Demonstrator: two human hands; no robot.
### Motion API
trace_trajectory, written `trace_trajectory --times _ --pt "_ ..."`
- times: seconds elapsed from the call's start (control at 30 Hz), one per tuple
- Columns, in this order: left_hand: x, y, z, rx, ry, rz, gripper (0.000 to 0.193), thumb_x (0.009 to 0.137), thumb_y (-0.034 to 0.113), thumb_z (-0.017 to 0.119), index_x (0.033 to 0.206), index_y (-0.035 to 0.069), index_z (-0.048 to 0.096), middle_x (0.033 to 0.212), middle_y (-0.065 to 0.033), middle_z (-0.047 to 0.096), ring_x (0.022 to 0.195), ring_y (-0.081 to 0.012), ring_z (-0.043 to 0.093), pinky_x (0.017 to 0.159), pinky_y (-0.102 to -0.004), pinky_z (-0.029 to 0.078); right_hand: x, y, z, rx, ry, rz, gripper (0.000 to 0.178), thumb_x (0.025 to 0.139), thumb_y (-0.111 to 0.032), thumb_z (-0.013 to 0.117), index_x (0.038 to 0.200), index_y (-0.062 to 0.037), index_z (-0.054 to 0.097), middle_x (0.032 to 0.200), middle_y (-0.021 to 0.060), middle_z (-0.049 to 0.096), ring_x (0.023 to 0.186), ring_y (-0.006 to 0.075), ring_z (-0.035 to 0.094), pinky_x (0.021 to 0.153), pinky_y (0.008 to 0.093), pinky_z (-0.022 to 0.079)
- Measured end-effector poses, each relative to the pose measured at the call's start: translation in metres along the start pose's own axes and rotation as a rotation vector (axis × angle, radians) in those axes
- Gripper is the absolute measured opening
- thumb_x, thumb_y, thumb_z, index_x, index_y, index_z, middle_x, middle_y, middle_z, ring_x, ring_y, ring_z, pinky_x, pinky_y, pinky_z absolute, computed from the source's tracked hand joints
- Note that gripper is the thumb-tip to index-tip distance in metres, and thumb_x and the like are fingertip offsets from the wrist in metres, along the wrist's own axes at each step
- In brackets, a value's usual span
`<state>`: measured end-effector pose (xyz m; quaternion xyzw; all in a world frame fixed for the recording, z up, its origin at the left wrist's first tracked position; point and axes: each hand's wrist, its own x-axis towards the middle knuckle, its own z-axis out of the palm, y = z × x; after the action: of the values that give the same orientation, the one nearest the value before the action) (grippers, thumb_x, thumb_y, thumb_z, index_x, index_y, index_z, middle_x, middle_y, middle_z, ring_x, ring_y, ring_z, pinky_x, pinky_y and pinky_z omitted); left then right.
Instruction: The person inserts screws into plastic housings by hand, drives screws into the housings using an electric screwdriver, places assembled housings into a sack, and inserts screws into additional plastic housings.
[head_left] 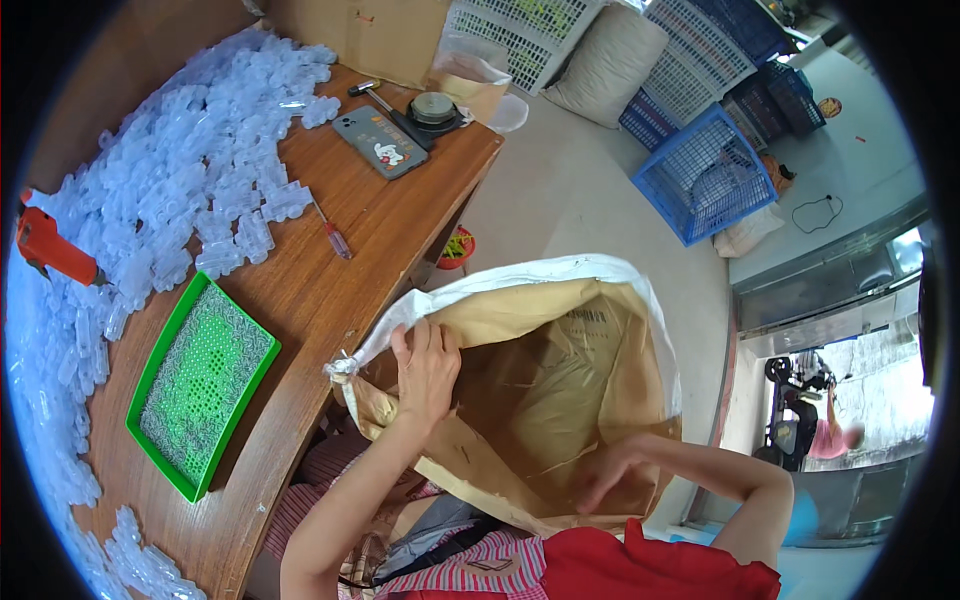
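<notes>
A large paper-lined sack (530, 305) with a white outer skin stands wide-mouthed beside the table, its brown inside showing. My left hand (428, 375) is closed over the sack's rim on the table side, near a knotted corner. Inside the mouth, close to the near right wall, hangs my right hand (608, 468). Motion blurs its fingers, so whether they hold anything cannot be made out. The bottom of the sack lies in shadow.
The wooden table (310, 290) bears heaped clear plastic pieces (200, 140), a green tray (270, 350) of small metal parts, a screwdriver (335, 235), a phone (375, 150), a hammer (385, 105) and a red power driver (60, 250). Beyond are a small red basket (458, 262) and a blue crate (690, 200).
</notes>
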<state>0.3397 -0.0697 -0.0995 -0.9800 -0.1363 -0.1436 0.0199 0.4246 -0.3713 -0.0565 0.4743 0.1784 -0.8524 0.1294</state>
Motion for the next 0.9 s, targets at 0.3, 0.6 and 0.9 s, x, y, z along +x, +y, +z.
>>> trace_trajectory --times 0.3,0.6,0.9 --pt "0.000 0.006 -0.014 -0.780 0.099 0.277 0.023 0.074 0.007 0.066 0.096 0.004 0.060 0.090 -0.0100 0.052 0.081 -0.0266 0.061 0.104 -0.0540 0.034 -0.078 -0.115 -0.098 -1.283 1.988 0.161 0.087 0.072 -0.007 0.067 0.147 -0.0230 0.026 0.152 0.0172 0.017 0.140 0.0358 0.018 0.103 0.0695 0.017" --pt "-0.004 0.026 -0.064 -0.144 0.063 -0.031 0.089 0.073 0.034 0.074 0.146 0.011 0.028 0.128 -0.0125 0.045 0.132 -0.0415 0.029 0.101 -0.0753 0.009 -0.108 -0.089 -0.146 -0.505 1.389 -0.201 0.028 0.080 -0.024 0.066 0.100 -0.0047 0.069 0.083 0.0170 0.067 0.080 0.0332 0.063 0.081 0.0424 0.047" --pt "0.015 0.025 0.006 -0.227 0.004 -0.235 0.079 0.076 0.000 0.058 0.145 -0.003 0.020 0.151 -0.0225 0.023 0.138 -0.0485 0.015 0.106 -0.0679 0.013 -0.141 -0.094 -0.128 0.260 1.040 -0.331 0.040 0.080 -0.033 0.070 0.097 0.0028 0.069 0.083 0.0086 0.067 0.081 0.0185 0.061 0.075 0.0317 0.046"
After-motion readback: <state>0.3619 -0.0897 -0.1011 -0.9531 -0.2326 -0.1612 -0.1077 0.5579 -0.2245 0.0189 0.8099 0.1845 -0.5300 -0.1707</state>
